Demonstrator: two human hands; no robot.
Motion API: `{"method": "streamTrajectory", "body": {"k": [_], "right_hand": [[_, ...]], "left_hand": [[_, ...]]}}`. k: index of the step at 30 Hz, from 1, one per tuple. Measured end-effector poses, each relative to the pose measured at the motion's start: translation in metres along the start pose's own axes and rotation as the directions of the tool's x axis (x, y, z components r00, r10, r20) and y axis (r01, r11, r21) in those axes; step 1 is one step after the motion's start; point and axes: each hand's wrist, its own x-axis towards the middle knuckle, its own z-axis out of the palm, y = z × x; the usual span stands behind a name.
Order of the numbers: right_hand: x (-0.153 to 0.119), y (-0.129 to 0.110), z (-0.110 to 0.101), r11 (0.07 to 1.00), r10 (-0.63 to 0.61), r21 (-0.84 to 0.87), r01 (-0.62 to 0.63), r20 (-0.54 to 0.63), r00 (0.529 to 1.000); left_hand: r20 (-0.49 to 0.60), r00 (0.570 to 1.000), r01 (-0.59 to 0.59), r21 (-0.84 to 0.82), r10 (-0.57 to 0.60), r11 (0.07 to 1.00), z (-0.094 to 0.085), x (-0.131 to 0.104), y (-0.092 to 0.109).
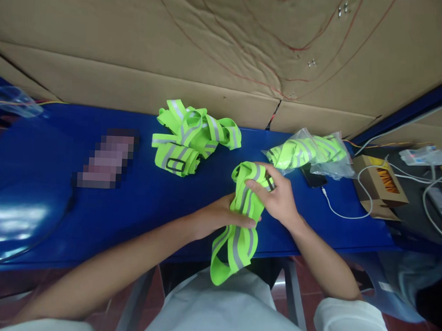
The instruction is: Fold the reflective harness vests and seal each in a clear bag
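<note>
Both my hands hold one folded neon-yellow reflective strap (239, 249) with a grey stripe, just above the front part of the table. My left hand (218, 218) is wrapped round its middle, thumb across the front. Higher up, my right hand (278, 192) pinches the folded upper end, where a small black buckle shows beside the fingers. A loose loop of the strap hangs below toward my lap. Behind and to the left lies a loose heap of similar straps (193, 130) with a black buckle on its near side. Some fingers are hidden behind the strap.
Plastic bags of similar straps (305, 149) lie at the back right, next to a dark phone (313, 177) and a white cable (345, 217). An opened cardboard box (377, 187) stands farther right. A blurred-out pinkish object (107, 160) lies left on the blue table (161, 197). Cardboard (136, 84) lines the back.
</note>
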Motion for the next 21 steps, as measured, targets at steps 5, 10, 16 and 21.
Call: {"method": "streamTrajectory", "body": {"k": [5,10,16,21], "right_hand": [[0.006,0.003,-0.009,0.98,-0.132,-0.178,0.089,-0.248,0.96],[0.012,0.009,-0.019,0.982,-0.145,-0.164,0.092,-0.354,0.924],[0.011,0.01,-0.02,0.936,-0.264,-0.324,0.139,-0.383,0.885],[0.007,0.007,-0.017,0.894,-0.373,-0.39,0.223,-0.368,0.852]], "left_hand": [[-0.135,0.982,-0.161,-0.21,0.134,0.964,-0.006,0.003,0.005],[-0.265,0.876,-0.377,0.148,0.403,0.915,-0.02,0.007,0.01],[-0.336,0.865,-0.317,0.21,0.373,0.925,-0.021,0.008,0.008],[-0.272,0.823,-0.312,0.519,0.5,0.796,-0.017,0.009,0.005]]}}
